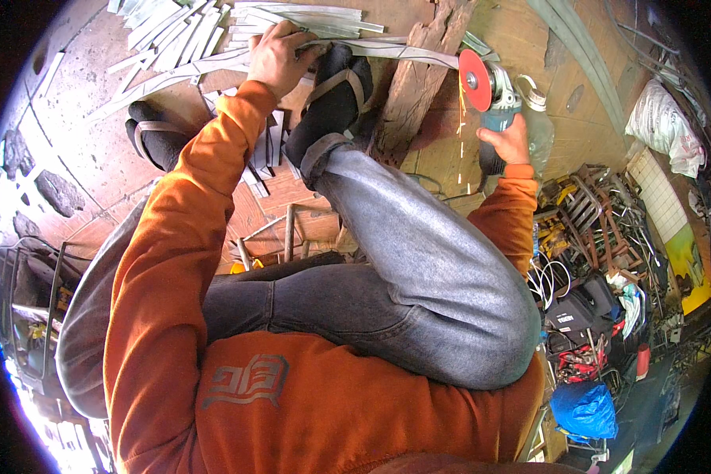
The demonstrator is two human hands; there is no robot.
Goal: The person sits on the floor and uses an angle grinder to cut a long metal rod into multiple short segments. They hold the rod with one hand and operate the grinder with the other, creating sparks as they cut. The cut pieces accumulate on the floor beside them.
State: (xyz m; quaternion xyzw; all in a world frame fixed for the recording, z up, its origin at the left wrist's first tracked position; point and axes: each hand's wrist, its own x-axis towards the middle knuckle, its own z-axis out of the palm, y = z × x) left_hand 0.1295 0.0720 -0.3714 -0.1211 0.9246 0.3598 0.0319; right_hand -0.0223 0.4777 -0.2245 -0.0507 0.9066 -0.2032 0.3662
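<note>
My right hand (509, 145) is wrapped round an angle grinder (501, 115) with a red cutting disc (474, 81). The disc meets the right end of a long, thin, pale metal strip (419, 54), and orange sparks (461, 130) fall below it. My left hand (279, 58) grips this strip farther left, beside my foot in a black sock and sandal (340, 85). Under the strip's right part lies a rough wooden beam (412, 99). Several short cut strips (304, 17) lie just beyond my left hand.
More cut strips (170, 35) are heaped at the far left. A plastic bottle (539, 130) stands right of the grinder. Scrap metal (600, 213), a black bag (581, 312) and a blue plastic bag (584, 411) crowd the right side. Long strips (581, 55) lie at the far right.
</note>
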